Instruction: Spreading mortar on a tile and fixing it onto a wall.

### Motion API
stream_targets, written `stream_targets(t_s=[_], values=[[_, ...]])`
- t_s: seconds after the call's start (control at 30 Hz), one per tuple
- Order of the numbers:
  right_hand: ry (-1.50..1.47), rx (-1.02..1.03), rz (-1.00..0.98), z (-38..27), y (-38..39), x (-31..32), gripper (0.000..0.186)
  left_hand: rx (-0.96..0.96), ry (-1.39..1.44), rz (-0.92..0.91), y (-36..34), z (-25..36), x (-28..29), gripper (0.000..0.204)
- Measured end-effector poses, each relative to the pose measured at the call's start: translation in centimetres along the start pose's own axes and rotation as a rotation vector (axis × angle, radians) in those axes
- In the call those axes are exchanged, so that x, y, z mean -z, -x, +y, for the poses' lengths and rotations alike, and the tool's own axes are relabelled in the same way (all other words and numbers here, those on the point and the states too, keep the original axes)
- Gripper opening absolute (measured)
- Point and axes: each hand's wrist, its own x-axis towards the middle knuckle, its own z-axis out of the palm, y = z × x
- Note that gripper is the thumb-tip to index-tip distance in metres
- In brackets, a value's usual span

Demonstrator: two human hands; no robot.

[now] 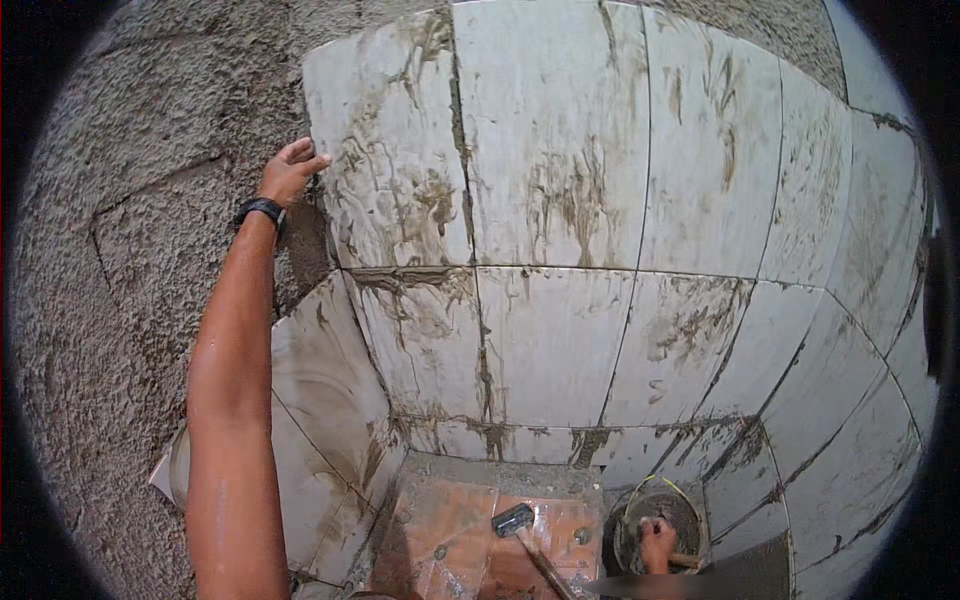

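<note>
My left hand (289,174) reaches up to the left edge of a white wall tile (390,140) smeared with grey-brown mortar. Its thumb points toward the tile face, and the fingers are apart at the edge. A dark watch (262,209) circles that wrist. Low on the right, my right hand (657,544) is closed inside a bucket (618,540) of wet grey mortar (675,512). Whatever its fingers hold is hidden. A short wooden handle (686,560) shows beside that wrist in the bucket.
A mallet (514,519) with a black head and wooden handle lies on orange floor tiles (455,505). More smeared tiles (840,390) cover the right wall. Rough grey plaster (120,260) is bare on the left, above lower-left tiles (325,370).
</note>
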Motion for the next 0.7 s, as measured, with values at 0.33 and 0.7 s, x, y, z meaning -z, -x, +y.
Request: stream_targets(t_s=[0.33,0.7], values=[[0.106,-0.005,-0.089,-4.5,1.2,-3.4,0.034,-0.022,-0.004,-0.015,0.9,0.3,-0.9,0.078],[0.015,0.222,-0.258,-14.2,0.1,-10.1,0.03,-0.08,-0.052,-0.05,0.1,-0.2,-1.0,0.073]])
